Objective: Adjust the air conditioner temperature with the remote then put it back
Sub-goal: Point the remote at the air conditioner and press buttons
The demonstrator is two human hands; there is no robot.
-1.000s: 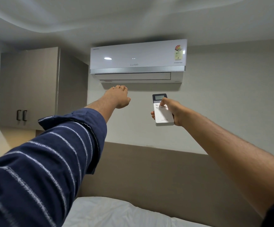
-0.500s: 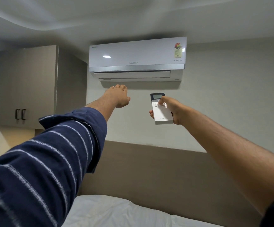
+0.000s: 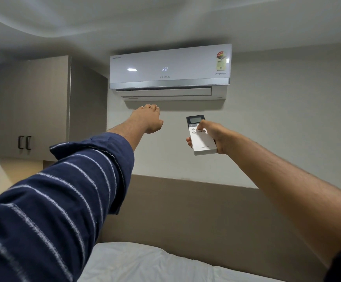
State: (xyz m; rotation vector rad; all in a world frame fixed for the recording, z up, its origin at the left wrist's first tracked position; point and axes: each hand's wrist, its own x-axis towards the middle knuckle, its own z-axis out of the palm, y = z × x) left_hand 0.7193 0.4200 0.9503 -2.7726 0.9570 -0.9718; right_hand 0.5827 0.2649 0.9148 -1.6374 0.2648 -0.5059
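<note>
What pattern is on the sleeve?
The sleeve on the left arm is dark navy blue with thin white stripes, seen best in the head view.

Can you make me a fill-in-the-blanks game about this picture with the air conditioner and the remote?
1. The number lit up on the air conditioner is ____.
2. The remote is held in the ____ hand.
3. The left hand holds ____.
4. The wooden cabinet hangs to the ____ of the air conditioner.

Missing words: 25; right; nothing; left
</note>
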